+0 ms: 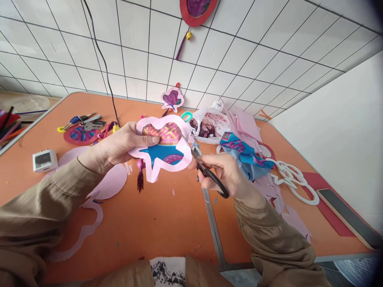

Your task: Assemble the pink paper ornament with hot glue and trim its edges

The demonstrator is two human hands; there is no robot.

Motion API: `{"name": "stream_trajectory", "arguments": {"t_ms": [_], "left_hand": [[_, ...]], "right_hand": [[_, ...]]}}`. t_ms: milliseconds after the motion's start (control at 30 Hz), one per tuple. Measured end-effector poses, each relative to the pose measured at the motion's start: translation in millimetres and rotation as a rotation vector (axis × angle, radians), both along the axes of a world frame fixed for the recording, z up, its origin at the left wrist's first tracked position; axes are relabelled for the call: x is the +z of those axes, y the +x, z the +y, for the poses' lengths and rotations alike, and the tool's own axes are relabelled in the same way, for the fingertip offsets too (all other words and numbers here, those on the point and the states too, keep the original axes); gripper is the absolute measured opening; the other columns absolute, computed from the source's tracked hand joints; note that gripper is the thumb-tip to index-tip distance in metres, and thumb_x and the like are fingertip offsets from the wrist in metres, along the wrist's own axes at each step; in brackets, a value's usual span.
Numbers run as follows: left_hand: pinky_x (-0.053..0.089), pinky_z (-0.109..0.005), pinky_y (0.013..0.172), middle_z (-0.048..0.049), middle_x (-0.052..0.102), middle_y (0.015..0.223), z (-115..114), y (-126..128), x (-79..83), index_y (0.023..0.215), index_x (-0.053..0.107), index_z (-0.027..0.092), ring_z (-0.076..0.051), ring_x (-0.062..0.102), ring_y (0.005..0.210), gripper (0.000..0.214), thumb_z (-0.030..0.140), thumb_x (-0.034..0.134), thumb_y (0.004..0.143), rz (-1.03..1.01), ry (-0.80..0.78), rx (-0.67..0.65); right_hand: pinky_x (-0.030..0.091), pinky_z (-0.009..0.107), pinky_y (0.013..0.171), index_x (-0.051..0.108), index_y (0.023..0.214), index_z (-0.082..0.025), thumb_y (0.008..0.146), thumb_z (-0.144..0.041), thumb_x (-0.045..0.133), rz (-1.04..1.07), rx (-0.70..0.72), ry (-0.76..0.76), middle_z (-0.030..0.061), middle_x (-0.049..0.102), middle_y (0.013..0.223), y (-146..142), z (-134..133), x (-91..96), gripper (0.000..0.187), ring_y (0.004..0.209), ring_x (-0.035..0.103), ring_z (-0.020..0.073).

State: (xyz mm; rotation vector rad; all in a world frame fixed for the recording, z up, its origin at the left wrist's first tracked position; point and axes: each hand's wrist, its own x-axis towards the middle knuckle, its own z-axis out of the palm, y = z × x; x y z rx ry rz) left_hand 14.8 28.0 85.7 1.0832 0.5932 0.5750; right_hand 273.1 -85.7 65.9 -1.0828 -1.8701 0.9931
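My left hand pinches a pink, wavy-edged paper cutout by its left side, thumb on top. Patterned pink-and-gold and blue fabric fills its middle. In my right hand is a pair of scissors with dark handles, fingers through the loops. Its blades point up and left and lie against the cutout's right part, near the fabric edge; whether they are cutting cannot be made out. A dark tassel with a pink bead shows just below the cutout's left side.
On the orange table lie a white charger, keys, pink paper pieces, blue fabric, white cutout rings and a phone-like dark slab. A plastic bag and a finished-looking pink ornament stand by the tiled wall.
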Motion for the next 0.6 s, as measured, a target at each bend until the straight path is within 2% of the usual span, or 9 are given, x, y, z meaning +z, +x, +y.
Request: {"name": "stream_trajectory", "arguments": {"t_ms": [200,367,533,600], "left_hand": [[0.050,-0.022,0.033,-0.0040,0.072,0.059,-1.4,1.6,1.9,0.068,0.079,0.014,-0.016,0.063,0.040,0.026,0.026,0.100,0.056,-0.037,-0.047,0.015],[0.062,-0.019,0.054,-0.0045,0.074,0.063,-1.0,3.3,-2.9,0.070,0.081,0.013,-0.015,0.071,0.054,0.029,0.021,0.101,0.053,-0.096,-0.097,0.038],[0.059,-0.020,0.043,-0.0082,0.076,0.065,3.3,0.7,-15.7,0.077,0.082,0.011,-0.015,0.067,0.043,0.030,0.026,0.100,0.058,-0.109,-0.083,0.011],[0.061,-0.020,0.047,-0.0085,0.077,0.066,3.9,0.0,-18.9,0.078,0.083,0.011,-0.017,0.069,0.046,0.028,0.024,0.099,0.060,-0.136,-0.082,0.026]], "right_hand": [[0.038,0.025,0.049,0.072,0.095,-0.014,0.082,-0.070,0.073,-0.008,-0.006,0.007,-0.0017,0.056,0.059,-1.8,-0.6,1.0,0.057,0.053,0.049,0.0109],[0.039,0.026,0.048,0.072,0.095,-0.014,0.081,-0.071,0.072,-0.010,-0.023,0.008,-0.0006,0.058,0.060,-3.1,0.1,1.9,0.059,0.054,0.052,0.0122],[0.039,0.025,0.048,0.072,0.095,-0.013,0.080,-0.071,0.073,0.010,-0.009,0.013,-0.0001,0.059,0.059,-2.6,0.4,0.2,0.060,0.053,0.052,0.0119],[0.040,0.026,0.048,0.072,0.098,-0.013,0.079,-0.072,0.074,0.011,-0.004,-0.024,0.0005,0.060,0.060,-1.7,0.3,0.0,0.061,0.053,0.052,0.0121]]}}
